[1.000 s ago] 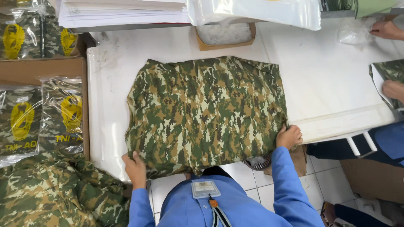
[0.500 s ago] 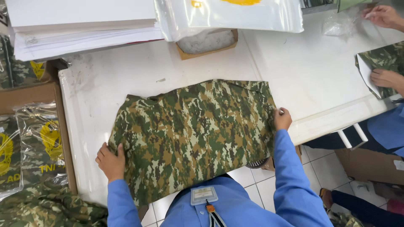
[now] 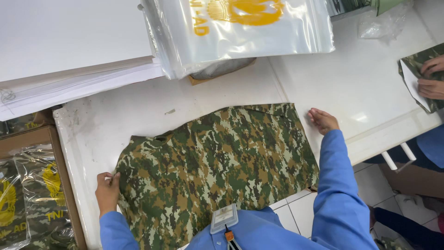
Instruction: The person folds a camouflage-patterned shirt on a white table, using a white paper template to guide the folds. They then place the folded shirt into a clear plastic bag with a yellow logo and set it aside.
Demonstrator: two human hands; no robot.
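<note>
A green and brown camouflage garment (image 3: 217, 166) lies spread flat on the white table (image 3: 360, 88), its near edge hanging over the table's front. My left hand (image 3: 107, 192) pinches the garment's left edge with curled fingers. At the garment's far right corner, my right hand (image 3: 323, 120) rests on the table with its fingers just touching the cloth edge. Both arms wear blue sleeves. A badge (image 3: 224, 217) hangs at my chest over the near part of the cloth.
A stack of white sheets (image 3: 69, 69) sits at the back left, with clear plastic bags with yellow print (image 3: 240, 32) beside it. A cardboard box (image 3: 46, 139) on the left holds bagged camouflage garments (image 3: 32, 199). A co-worker's hands (image 3: 430, 78) press another folded garment at the right edge.
My right hand slid along the garment's right edge to its far corner and loosened. My left hand stayed on the left edge. The garment now lies slightly turned.
</note>
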